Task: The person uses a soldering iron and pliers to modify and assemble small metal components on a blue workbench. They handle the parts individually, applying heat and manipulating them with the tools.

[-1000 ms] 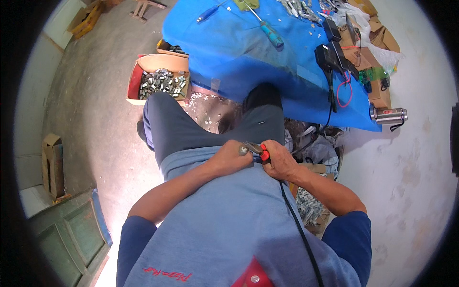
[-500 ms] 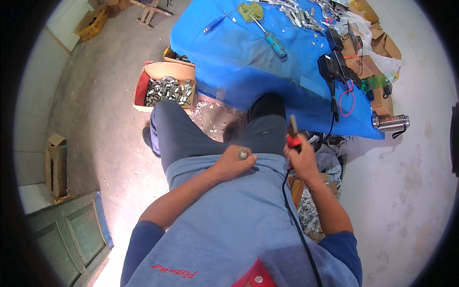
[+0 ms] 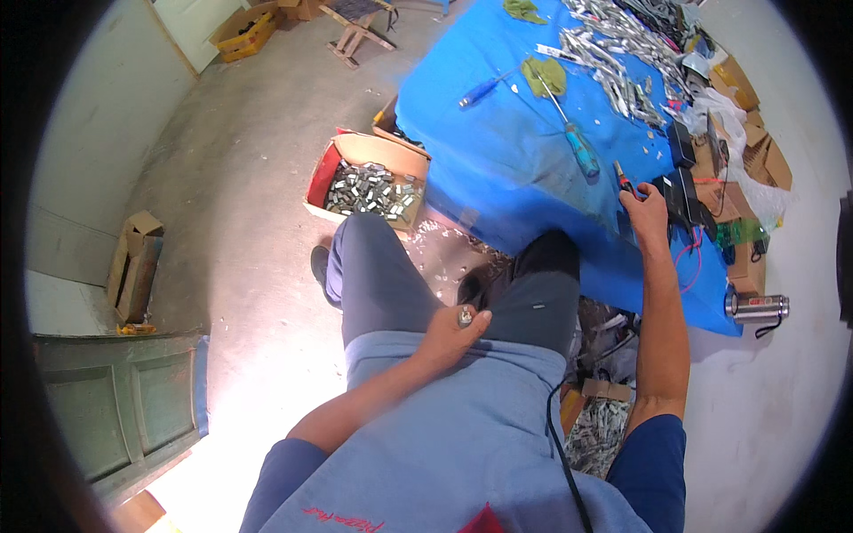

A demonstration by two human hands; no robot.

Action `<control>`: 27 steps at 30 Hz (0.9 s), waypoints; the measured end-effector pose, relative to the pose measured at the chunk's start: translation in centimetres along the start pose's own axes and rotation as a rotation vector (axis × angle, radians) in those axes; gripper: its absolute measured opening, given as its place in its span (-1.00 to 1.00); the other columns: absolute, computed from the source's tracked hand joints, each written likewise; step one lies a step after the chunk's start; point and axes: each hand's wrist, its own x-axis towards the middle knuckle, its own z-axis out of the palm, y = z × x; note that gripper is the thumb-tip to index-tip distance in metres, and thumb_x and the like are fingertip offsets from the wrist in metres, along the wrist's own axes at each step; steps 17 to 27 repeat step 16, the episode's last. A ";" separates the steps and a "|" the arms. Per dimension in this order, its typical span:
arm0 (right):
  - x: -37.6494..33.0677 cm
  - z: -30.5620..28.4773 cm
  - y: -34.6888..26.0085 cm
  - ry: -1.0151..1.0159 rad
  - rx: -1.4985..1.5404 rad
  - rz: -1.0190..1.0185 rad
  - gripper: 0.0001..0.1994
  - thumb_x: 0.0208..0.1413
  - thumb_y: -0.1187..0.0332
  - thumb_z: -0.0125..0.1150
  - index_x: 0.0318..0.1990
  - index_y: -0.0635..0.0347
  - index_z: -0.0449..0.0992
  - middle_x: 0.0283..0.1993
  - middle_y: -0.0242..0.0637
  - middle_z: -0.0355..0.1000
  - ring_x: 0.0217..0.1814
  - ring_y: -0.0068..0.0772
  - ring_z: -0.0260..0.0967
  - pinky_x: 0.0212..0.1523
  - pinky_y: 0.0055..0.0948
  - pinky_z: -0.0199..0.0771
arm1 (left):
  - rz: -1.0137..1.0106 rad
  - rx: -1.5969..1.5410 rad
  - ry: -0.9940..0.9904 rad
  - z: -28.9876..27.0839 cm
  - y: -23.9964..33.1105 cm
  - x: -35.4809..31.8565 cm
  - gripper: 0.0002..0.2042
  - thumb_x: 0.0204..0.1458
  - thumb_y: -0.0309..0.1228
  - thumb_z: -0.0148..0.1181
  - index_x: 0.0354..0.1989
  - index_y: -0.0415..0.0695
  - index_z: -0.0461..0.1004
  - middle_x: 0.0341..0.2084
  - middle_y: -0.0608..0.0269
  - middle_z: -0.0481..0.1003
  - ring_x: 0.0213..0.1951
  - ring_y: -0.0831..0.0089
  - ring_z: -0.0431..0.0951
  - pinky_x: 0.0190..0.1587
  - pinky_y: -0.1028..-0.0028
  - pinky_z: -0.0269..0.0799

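Note:
My left hand (image 3: 451, 340) rests at my lap, its fingers closed round a small silvery piece (image 3: 465, 317). Only the end of that piece shows, so its kind is unclear. My right hand (image 3: 647, 211) reaches over the near right part of the blue-covered table (image 3: 506, 169). It grips a red-and-black tool (image 3: 625, 180) with a pale, narrow tip pointing away from me. Close to this hand is a black box (image 3: 680, 197) with wires. A turquoise-handled screwdriver (image 3: 582, 151) lies left of the tool, its shaft reaching a green cloth (image 3: 544, 76).
A carton (image 3: 409, 160) of small metal pieces stands left of the table. A blue-handled tool (image 3: 480, 92) and piled silvery strips (image 3: 613, 53) lie on the cover. At right are a steel flask (image 3: 760, 308) and plastic wrap (image 3: 729, 111). A black cord (image 3: 562, 444) crosses my shirt.
My right hand has moved from beside my lap, forward and right over the table, carrying the red-and-black tool. My left hand stays at my lap with its piece. The view has shifted.

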 end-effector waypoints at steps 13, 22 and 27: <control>-21.7 5.2 -9.8 -0.722 0.567 -0.180 -0.81 0.11 0.42 0.22 -0.14 0.30 0.55 -0.23 -0.21 0.49 -0.22 -0.38 0.48 -0.16 -0.45 0.47 | -0.084 0.123 -0.031 0.0 -2.8 3.4 -0.58 0.11 -0.09 0.15 -0.24 -0.31 0.56 -0.36 -0.16 0.57 -0.23 0.11 0.62 -0.17 0.18 0.45; -22.6 8.4 -8.3 -0.730 0.459 -0.316 -0.78 0.12 0.35 0.26 -0.12 0.27 0.56 -0.23 -0.21 0.49 -0.25 -0.39 0.48 -0.20 -0.47 0.46 | 0.032 0.130 -0.008 0.8 -6.6 4.1 -0.54 0.09 -0.03 0.13 -0.17 -0.26 0.56 -0.29 -0.20 0.58 -0.14 0.07 0.63 -0.09 0.15 0.46; -22.6 8.4 -8.3 -0.730 0.459 -0.316 -0.78 0.12 0.35 0.26 -0.12 0.27 0.56 -0.23 -0.21 0.49 -0.25 -0.39 0.48 -0.20 -0.47 0.46 | 0.032 0.130 -0.008 0.8 -6.6 4.1 -0.54 0.09 -0.03 0.13 -0.17 -0.26 0.56 -0.29 -0.20 0.58 -0.14 0.07 0.63 -0.09 0.15 0.46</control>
